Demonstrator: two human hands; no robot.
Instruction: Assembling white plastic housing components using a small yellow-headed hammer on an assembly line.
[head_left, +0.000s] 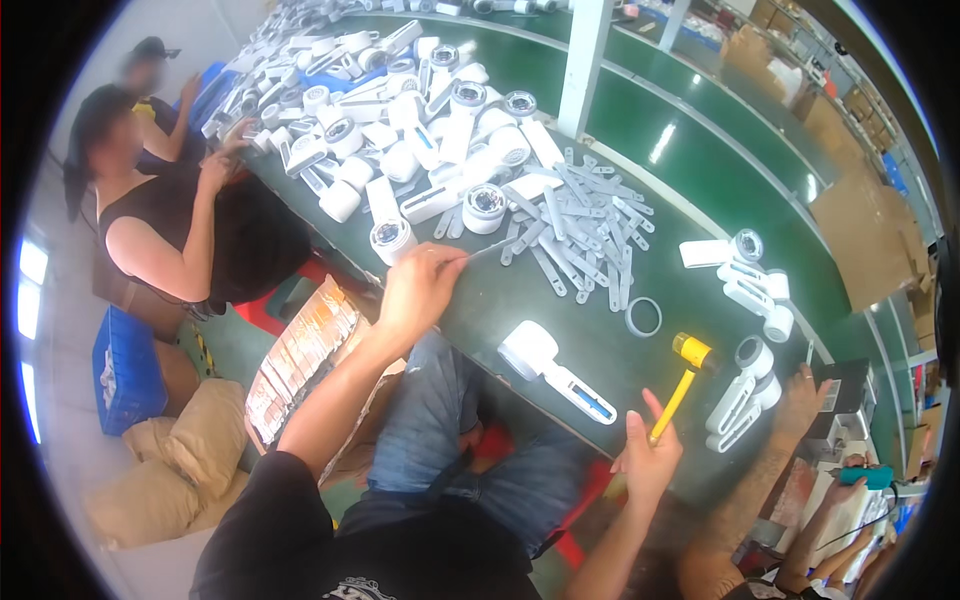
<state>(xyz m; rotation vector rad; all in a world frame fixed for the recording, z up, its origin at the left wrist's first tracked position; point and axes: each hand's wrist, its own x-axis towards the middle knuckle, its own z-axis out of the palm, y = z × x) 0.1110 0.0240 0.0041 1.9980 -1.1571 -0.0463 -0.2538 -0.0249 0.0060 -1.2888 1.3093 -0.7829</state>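
Note:
My right hand (648, 455) is closed round the handle of a yellow hammer (673, 405), whose head points up and away over the dark green table (480, 310). At the near edge of the heap, my left hand (420, 290) has its thumb and fingertips pinched together; whatever they hold, if anything, is too thin to make out. Between my hands lies a white round-headed housing (530, 348) with a slotted handle, a blue strip showing in the slot. Just beyond my left fingertips are a pile of flat grey strips (575, 230) and a white housing (392, 238) standing upright.
White housings (400, 160) are heaped across the far left table. A grey ring (643, 316) lies right of the strips. More housings (745, 395) sit at the right, where another person's hand (803, 400) rests. An open cardboard box (310, 355) stands left of my legs.

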